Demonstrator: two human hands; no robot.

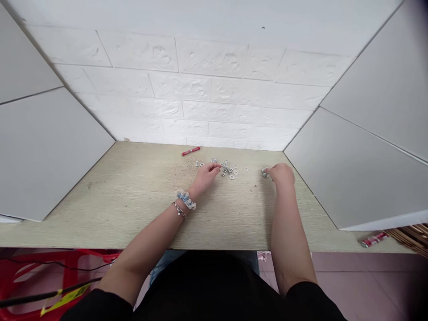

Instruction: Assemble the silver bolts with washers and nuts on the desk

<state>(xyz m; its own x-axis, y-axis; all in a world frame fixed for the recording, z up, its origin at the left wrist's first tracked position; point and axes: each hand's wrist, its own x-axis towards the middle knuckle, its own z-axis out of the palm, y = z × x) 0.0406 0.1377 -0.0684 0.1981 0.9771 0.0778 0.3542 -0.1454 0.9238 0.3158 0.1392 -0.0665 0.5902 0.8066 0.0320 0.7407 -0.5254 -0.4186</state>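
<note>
Small silver hardware lies loose on the pale wooden tabletop (147, 191): bolts (229, 170), nuts (223, 174) and flat washers (232, 177). My left hand (204, 176) is at the left edge of this group, thumb and fingers closed together; its fingertips are beside a nut, and what they hold, if anything, is too small to tell. Farther right, my right hand (282, 174) pinches at a small metal fastener (265, 173), with other silver pieces partly hidden beneath its fingertips. A single washer (246, 169) lies between the two hands.
A red marker-like tube (190, 151) lies near the white brick-pattern wall (214, 96). Grey panels stand at left (50, 147) and right (357, 165). Another red cylinder (373, 240) rests at the right front edge. Below left is a red plastic stool (70, 272).
</note>
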